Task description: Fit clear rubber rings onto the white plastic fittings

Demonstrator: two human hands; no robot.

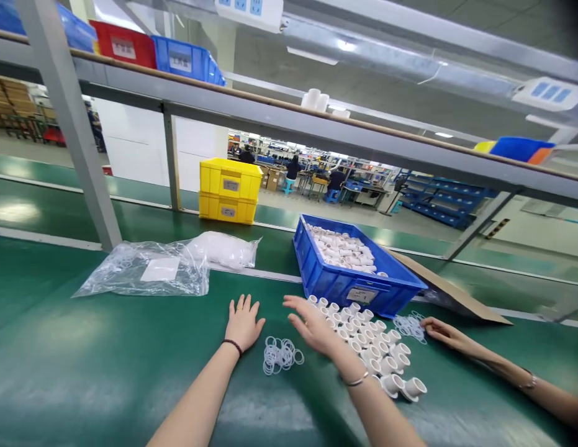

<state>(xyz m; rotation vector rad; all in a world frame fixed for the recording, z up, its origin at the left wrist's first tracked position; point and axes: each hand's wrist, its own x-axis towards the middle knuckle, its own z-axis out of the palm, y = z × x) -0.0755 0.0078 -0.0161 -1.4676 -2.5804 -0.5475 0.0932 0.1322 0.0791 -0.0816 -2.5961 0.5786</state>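
- The left hand (243, 323) lies flat on the green surface (84, 372), fingers spread and holding nothing, just beside a loose pile of clear rings (282, 355) near the near edge.
- The right hand (311, 326) hovers with fingers wide and empty, between the rings and the cluster of white plastic fittings (370, 351). Its forearm runs along the cluster's left side.
- The fittings stand packed close together. A careless sweep of that forearm could topple several, and round ones may roll toward the near edge. 2 at the cluster's near end appear to lie tipped over.
- The rings are thin, clear and tangled. A pinch could lift several at once, or a sliding palm could scatter them, and they would be hard to see on the green.
- A co-worker's hand (444, 332) rests toward the right edge, just beside a second ring pile (410, 324). With 2 people working the same cluster, hands could bump.
- The blue bin (344, 288) of more fittings sits just behind the cluster. A knock against it could push the fittings out of their rows.
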